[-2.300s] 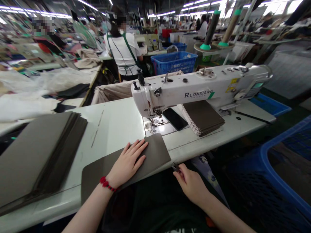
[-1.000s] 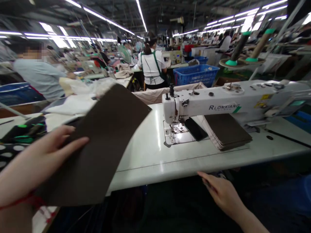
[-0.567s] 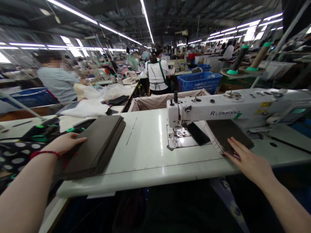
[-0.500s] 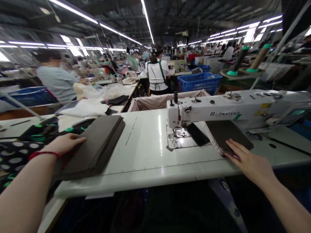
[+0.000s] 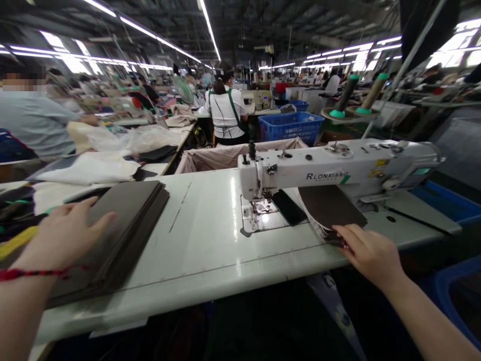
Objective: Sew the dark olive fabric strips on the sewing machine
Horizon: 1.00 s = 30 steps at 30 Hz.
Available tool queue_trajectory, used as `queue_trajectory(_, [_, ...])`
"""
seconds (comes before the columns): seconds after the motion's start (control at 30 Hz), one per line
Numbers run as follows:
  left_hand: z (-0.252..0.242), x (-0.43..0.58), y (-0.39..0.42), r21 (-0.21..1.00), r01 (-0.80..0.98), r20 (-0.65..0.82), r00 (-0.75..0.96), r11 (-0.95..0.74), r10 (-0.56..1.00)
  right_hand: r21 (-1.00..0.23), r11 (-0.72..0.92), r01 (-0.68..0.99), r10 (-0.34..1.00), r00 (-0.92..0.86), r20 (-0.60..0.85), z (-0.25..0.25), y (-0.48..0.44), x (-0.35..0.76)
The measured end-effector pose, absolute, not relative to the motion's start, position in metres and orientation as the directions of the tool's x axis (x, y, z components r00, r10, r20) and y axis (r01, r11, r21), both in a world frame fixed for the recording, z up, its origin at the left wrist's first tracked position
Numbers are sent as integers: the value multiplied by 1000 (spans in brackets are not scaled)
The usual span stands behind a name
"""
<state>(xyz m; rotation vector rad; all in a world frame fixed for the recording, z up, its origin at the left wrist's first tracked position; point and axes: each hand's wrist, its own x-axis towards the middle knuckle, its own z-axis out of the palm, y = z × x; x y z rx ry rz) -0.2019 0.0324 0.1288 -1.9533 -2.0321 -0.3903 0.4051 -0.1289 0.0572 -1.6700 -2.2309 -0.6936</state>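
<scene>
Rows of sewing stations run back under strip lights in a garment factory, seen from the head-worn view, where a co-worker in a white shirt and green apron straps stands beyond a fabric-lined bin and a blue plastic basket. On the white surface, the left grip lies open, fingers spread on a stack of dark brown panels. The right grip curls at the near edge of a second, pale-edged stack of panels by a Rlonxiang sewing machine; whether it pinches cannot be told. Both stacks stand thick, and no panel lies on the needle plate, with a black phone just beside it.
</scene>
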Motion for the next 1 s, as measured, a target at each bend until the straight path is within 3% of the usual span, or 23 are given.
queue_trajectory(0.07, [127,-139,8,82,975,367,161,-205,916,139,423,895,744,-431,511,73,-147,367])
queue_trajectory(0.17, [108,-42,-31,275,788,310,470,-551,827,38,727,685,590,-652,476,78,-167,289])
queue_trajectory(0.27, [65,24,-60,321,622,88,731,-714,676,-40,855,518,472,-741,478,54,-172,222])
queue_trajectory(0.4, [8,32,-72,214,604,80,772,-767,630,-323,892,316,420,-844,334,24,-158,200])
queue_trajectory(0.47, [-4,14,-70,171,676,87,715,-717,694,-472,812,342,495,-833,248,24,-138,212])
queue_trajectory(0.53, [-5,-4,-65,153,733,83,659,-663,748,-540,694,477,654,-731,196,28,-108,227])
queue_trajectory(0.6, [-3,-16,-57,154,759,75,629,-632,774,-481,573,663,802,-573,166,30,-72,238])
queue_trajectory(0.7, [1,-15,-41,170,769,69,615,-617,786,-316,445,838,895,-428,127,23,-25,246])
queue_trajectory(0.8, [2,-3,-24,184,765,78,614,-617,785,-242,417,876,909,-402,111,14,-5,251])
queue_trajectory(1.0, [2,18,-7,195,767,97,605,-611,790,-277,430,859,903,-410,128,0,-17,269])
